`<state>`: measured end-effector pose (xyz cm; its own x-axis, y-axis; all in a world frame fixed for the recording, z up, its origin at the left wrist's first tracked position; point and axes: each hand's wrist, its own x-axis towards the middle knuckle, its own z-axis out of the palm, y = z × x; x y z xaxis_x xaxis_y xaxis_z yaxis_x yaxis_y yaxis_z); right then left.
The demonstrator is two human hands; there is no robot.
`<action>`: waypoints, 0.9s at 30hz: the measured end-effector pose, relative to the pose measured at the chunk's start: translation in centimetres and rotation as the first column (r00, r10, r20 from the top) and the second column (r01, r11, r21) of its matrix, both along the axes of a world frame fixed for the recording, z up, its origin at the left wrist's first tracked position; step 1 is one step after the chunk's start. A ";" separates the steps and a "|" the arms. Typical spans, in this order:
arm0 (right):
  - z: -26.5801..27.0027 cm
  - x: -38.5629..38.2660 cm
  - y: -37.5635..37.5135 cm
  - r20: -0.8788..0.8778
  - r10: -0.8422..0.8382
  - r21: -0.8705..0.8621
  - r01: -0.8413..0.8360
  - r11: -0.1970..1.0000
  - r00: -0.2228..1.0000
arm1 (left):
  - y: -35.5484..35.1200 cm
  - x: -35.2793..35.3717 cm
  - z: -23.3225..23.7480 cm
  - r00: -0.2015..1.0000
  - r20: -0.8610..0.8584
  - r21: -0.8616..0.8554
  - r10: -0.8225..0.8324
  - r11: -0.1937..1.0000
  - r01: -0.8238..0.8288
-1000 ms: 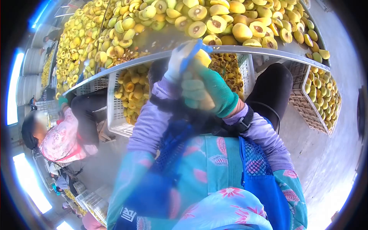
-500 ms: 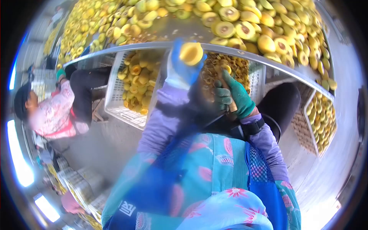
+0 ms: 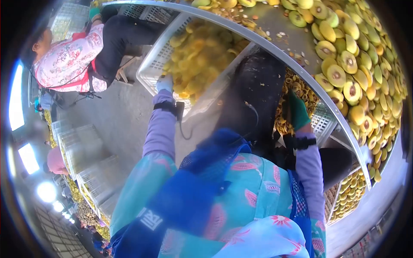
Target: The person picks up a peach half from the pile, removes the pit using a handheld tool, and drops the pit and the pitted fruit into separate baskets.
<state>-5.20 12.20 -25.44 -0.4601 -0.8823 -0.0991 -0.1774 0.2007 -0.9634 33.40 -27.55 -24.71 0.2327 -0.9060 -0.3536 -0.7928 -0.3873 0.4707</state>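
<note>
My left hand point(image 3: 164, 82), in a pale glove, is at the near rim of a white plastic crate point(image 3: 148, 64). Its fingers look curled over that rim. Halved yellow fruit point(image 3: 202, 64), like peaches or apricots, fill the crate and look blurred. My right hand point(image 3: 298, 112), in a green glove, is low beside my dark-trousered leg, at a second crate point(image 3: 322, 118) of brown and yellow fruit scraps point(image 3: 297, 84). Its fingers are in shadow and partly hidden, so whatever they hold does not show.
A metal-edged table point(image 3: 301, 64) curves across the top, with heaped fruit halves point(image 3: 352, 64) at right. Another person point(image 3: 71, 60) sits at left. Stacked crates point(image 3: 81, 142) stand at lower left. One more fruit-filled crate point(image 3: 348, 193) is at lower right.
My view has turned left. My left hand has gone from holding a fruit half near the table edge to the crate's rim. My right hand has lowered; the wooden-handled tool no longer shows.
</note>
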 end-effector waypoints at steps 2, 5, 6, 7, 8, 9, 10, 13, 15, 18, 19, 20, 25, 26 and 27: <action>3.8 2.3 0.7 -0.275 -0.046 -0.019 0.042 0.999 0.960 | -2.6 2.5 -9.7 0.793 0.443 0.057 -0.418 0.896 0.440; 7.3 4.0 1.1 0.123 -0.303 0.201 0.275 0.940 0.945 | -0.1 -2.4 -7.4 0.270 0.460 0.552 -0.846 0.510 0.659; 10.8 4.8 -0.4 0.216 -0.445 0.270 0.385 0.883 0.869 | 0.3 -2.9 -6.9 0.206 0.437 0.601 -0.876 0.455 0.657; 14.4 5.6 -1.9 0.294 -0.585 0.335 0.492 0.804 0.756 | 0.8 -2.6 -6.3 0.160 0.404 0.642 -0.900 0.404 0.652; 13.8 4.5 -1.4 0.498 -0.618 0.351 0.511 0.785 0.608 | 0.4 -2.4 -6.8 0.139 0.374 0.651 -0.917 0.367 0.665; 11.6 2.4 -0.1 0.751 -0.540 0.350 0.465 0.813 0.380 | -0.4 -0.9 -8.3 0.178 0.393 0.603 -0.902 0.399 0.691; 9.7 0.2 1.3 0.887 -0.435 0.340 0.419 0.842 0.156 | -1.3 0.1 -9.4 0.217 0.406 0.547 -0.888 0.426 0.721; 15.2 0.7 1.3 0.851 -0.423 0.273 0.426 0.863 0.311 | -7.9 5.7 -17.0 0.408 0.486 0.115 -0.773 0.519 0.847; 17.9 1.8 3.1 0.861 -0.400 0.264 0.398 0.879 0.314 | -1.1 -6.4 5.9 0.726 0.467 -0.261 -0.505 0.705 0.659; 18.7 3.0 4.3 0.877 -0.395 0.312 0.302 0.901 0.273 | 6.5 -21.5 20.2 0.693 -0.275 -0.449 -0.667 0.726 0.521; 19.5 3.3 4.7 0.835 -0.398 0.297 0.297 0.908 0.379 | 9.0 -25.9 22.9 0.521 -0.173 -0.682 -0.836 0.483 0.548; 20.6 3.8 4.9 0.786 -0.392 0.285 0.282 0.916 0.478 | 11.8 -29.6 26.1 0.427 -0.181 -0.532 -0.886 0.454 0.715; 23.5 5.1 6.0 0.628 -0.437 0.215 0.396 0.892 0.643 | 19.1 -44.1 27.0 0.143 0.147 -0.181 -0.979 0.115 0.977; 23.5 4.9 6.3 0.565 -0.470 0.195 0.444 0.875 0.678 | 19.4 -45.1 24.7 0.148 0.073 -0.231 -0.986 0.127 0.965; 23.5 4.8 6.4 0.503 -0.502 0.173 0.487 0.856 0.704 | 19.8 -45.3 22.7 0.150 0.000 -0.275 -0.989 0.144 0.951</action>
<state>-0.36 18.58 -1.92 -0.7021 -0.5368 -0.4679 0.4713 0.1423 -0.8704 -11.93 -7.76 -2.03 -0.9227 -0.3749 -0.0904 -0.3585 0.7477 0.5590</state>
